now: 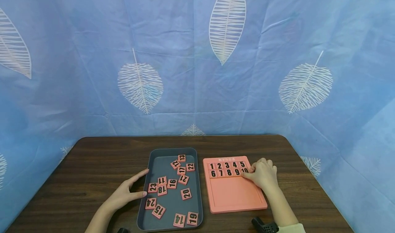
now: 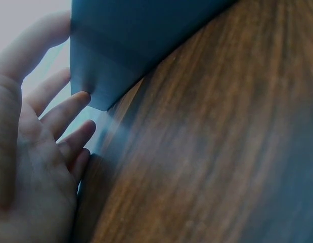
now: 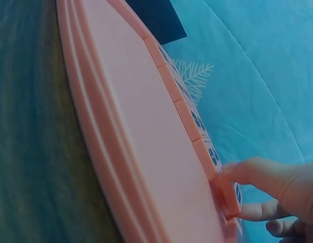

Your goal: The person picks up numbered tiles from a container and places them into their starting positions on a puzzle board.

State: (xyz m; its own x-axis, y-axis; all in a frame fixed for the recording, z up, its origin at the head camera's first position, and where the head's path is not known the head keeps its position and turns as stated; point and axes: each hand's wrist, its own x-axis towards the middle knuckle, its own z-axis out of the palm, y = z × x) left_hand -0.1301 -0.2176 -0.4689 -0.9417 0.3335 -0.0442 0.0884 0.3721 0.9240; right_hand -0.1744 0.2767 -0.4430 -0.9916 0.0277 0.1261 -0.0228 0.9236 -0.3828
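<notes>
My right hand (image 1: pixel 263 174) pinches the pink number tile 10 (image 1: pixel 244 170) between thumb and finger, at the right end of the second row on the pink puzzle board (image 1: pixel 234 197). In the right wrist view the thumb is at one side of this tile (image 3: pixel 230 196) and a fingertip at its other side. Tiles 1 to 9 lie in two rows in the board's upper part. My left hand (image 1: pixel 123 193), fingers extended and spread, rests at the left edge of the dark grey tray (image 1: pixel 166 162). The left wrist view has its fingertips against the tray's outer wall (image 2: pixel 116 61).
Inside the tray lie several loose number tiles, turned various ways, among them tile 20 (image 1: pixel 186 193) and tile 14 (image 1: pixel 179 220). Tray and board stand side by side on a dark wooden table (image 1: pixel 108 157). A blue leaf-print cloth (image 1: pixel 185 89) hangs behind it.
</notes>
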